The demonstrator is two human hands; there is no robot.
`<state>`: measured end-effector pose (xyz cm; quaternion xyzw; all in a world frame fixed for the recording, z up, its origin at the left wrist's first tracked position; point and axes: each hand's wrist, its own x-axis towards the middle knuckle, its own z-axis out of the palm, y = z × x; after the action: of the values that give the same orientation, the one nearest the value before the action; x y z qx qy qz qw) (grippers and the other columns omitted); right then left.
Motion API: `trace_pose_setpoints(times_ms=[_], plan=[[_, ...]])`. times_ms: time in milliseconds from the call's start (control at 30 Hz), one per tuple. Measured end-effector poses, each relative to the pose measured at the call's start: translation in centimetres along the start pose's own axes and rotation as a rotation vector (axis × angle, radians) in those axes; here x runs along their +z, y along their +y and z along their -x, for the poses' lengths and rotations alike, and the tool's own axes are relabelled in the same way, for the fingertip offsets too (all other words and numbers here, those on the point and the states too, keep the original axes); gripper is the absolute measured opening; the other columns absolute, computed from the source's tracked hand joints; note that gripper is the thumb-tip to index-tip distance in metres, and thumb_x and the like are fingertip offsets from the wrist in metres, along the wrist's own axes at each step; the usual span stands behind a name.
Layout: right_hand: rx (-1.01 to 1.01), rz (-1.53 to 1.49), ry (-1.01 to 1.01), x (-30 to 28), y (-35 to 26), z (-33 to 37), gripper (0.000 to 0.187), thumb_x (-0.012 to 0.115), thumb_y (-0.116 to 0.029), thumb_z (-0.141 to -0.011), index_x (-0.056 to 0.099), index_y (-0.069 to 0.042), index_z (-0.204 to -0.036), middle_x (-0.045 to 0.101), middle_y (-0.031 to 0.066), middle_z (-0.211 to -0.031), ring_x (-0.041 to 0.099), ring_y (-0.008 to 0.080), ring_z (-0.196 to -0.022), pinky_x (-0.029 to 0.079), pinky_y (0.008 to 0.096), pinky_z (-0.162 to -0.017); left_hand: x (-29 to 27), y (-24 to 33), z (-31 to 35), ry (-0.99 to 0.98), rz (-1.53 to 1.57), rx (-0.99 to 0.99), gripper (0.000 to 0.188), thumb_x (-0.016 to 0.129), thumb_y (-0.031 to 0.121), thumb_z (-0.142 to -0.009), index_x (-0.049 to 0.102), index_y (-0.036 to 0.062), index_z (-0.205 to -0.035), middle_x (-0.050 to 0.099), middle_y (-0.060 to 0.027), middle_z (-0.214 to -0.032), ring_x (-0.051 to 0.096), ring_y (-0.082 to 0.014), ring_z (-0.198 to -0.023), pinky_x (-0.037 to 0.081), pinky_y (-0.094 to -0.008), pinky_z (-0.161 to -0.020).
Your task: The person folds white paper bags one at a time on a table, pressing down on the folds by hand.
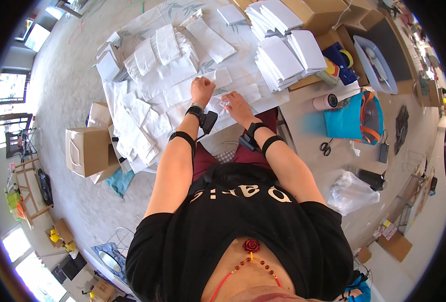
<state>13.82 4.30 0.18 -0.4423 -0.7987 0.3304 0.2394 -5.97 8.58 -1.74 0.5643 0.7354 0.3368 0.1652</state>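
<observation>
My left hand (202, 91) is closed, knuckles up, over flat white paper pieces (180, 93) near the front of the table. Whatever its fingers hold is hidden beneath them. To its right and a little nearer, my right hand (238, 107) has its fingertips bent together on the edge of a thin white sheet (248, 93). Just beyond my left hand lies a small folded white piece (223, 76). Farther back are a heap of flat white packets (165, 45) and a longer white strip (211, 40). Each wrist bears a black strapped device.
Stacks of white folded paper (278, 58) stand at the table's right, beside cardboard boxes (313, 15) and a blue tray (374, 63). Loose white sheets (135, 123) cover the left side. A turquoise bag (344, 121), a pink cup (325, 102) and scissors (325, 147) lie right.
</observation>
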Motion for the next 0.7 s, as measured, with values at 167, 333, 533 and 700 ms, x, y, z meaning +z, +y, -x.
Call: trace_pose_setpoints(times_ms=[167, 333, 533, 700], plan=[[0.005, 0.001, 0.002, 0.0, 0.0, 0.1, 0.031, 0.073, -0.002, -0.085, 0.066, -0.01, -0.114, 0.061, 0.0122, -0.116, 0.059, 0.0351, -0.115, 0.05, 0.0438, -0.099, -1.5, -1.5, -0.2, -0.1, 0.433, -0.326, 0.016, 0.077, 0.017, -0.081, 0.078, 0.0025, -0.087, 0.074, -0.0091, -0.087, 0.067, -0.0166, -0.079, 0.054, -0.0319, -0.073], [-0.012, -0.053, 0.004, 0.3, -0.4, -0.3, 0.03, 0.071, 0.001, -0.085, 0.067, -0.007, -0.114, 0.062, 0.0134, -0.116, 0.062, 0.0367, -0.11, 0.052, 0.0429, -0.095, -5.1, -4.2, 0.9, -0.005, 1.143, -0.444, 0.013, 0.072, 0.014, -0.094, 0.074, 0.0035, -0.101, 0.07, 0.0001, -0.091, 0.065, -0.0106, -0.084, 0.052, -0.0262, -0.082], [-0.03, 0.013, -0.026, -0.2, 0.2, -0.5, 0.03, 0.074, -0.006, -0.086, 0.067, -0.006, -0.115, 0.063, 0.0139, -0.114, 0.062, 0.0351, -0.108, 0.052, 0.0413, -0.093, -11.4, -3.1, 5.2, 0.203, 1.325, -0.323, 0.002, 0.067, 0.007, -0.096, 0.069, 0.0068, -0.096, 0.067, 0.0009, -0.093, 0.064, -0.0103, -0.089, 0.052, -0.0276, -0.086], [-0.172, -0.038, 0.084, -0.2, -4.4, -1.9, 0.028, 0.074, -0.01, -0.089, 0.068, -0.007, -0.117, 0.064, 0.012, -0.11, 0.062, 0.0325, -0.106, 0.052, 0.0404, -0.092, -17.2, -1.9, 8.1, 0.334, 1.306, -0.239, 0.003, 0.065, 0.003, -0.097, 0.067, 0.0053, -0.096, 0.067, -0.0009, -0.094, 0.062, -0.0101, -0.087, 0.051, -0.0269, -0.087]])
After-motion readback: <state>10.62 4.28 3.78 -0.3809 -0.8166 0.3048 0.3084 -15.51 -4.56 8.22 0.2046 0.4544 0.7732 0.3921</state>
